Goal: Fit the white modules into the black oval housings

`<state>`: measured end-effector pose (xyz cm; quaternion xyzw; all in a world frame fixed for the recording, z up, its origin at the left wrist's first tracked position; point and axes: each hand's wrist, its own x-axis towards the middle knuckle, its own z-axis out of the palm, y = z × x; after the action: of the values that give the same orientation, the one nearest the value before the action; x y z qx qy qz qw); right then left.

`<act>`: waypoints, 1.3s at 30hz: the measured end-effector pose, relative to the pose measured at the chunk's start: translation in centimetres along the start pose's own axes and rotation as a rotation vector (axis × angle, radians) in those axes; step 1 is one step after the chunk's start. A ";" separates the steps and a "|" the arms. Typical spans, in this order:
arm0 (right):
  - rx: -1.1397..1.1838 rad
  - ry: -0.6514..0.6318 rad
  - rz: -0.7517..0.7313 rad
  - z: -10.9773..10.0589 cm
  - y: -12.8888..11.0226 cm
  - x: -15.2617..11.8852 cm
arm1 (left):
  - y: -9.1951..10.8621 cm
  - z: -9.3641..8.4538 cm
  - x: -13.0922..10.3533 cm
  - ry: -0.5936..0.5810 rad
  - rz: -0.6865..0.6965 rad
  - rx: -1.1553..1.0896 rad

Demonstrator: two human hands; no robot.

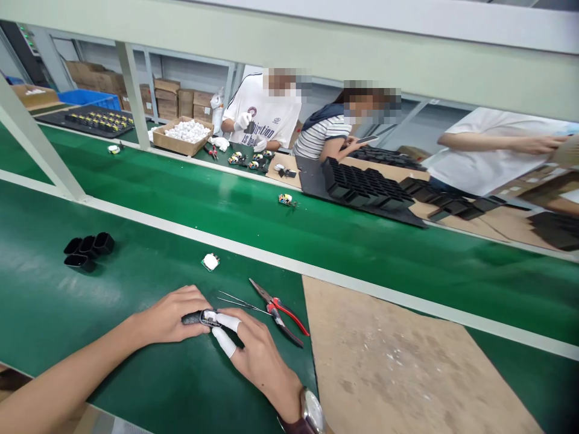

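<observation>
My left hand [174,316] is wrapped around a small black plastic housing [192,318], which lies on its side just above the green bench. The housing's open end faces my right hand [256,343], whose thumb and index finger wear white finger cots. Those two fingers pinch a small circuit board [208,316] with a white top at that opening. Part of the board appears to sit inside the housing; the fingers hide the rest. To the right of my hands lie metal tweezers [242,301] and red-handled long-nose pliers [280,310]. Another white-topped circuit board [210,261] rests beyond my hands.
Several black housings [88,250] stand at the left. A cardboard sheet [407,355] covers the bench at the right. Beyond a white rail [253,259] runs a green conveyor belt [217,205] carrying a board [286,200]. Co-workers sit across it, beside stacked black housings [366,184].
</observation>
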<state>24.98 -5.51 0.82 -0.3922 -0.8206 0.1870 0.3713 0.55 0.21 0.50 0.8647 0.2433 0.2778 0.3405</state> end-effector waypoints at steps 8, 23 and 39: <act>-0.061 -0.048 0.114 0.5 1.1 -1.0 | 0.3 0.3 -0.7 0.015 -0.136 -0.013; 0.028 -0.076 0.259 1.0 0.3 -1.0 | 1.7 0.9 1.0 0.100 -0.565 -0.866; -0.091 -0.044 0.177 1.2 -0.2 -0.7 | 1.7 0.8 1.1 0.122 -0.608 -1.047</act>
<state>24.33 -6.22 -0.18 -0.4754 -0.7983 0.1904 0.3169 2.26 -0.60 1.61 0.4564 0.3295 0.2999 0.7702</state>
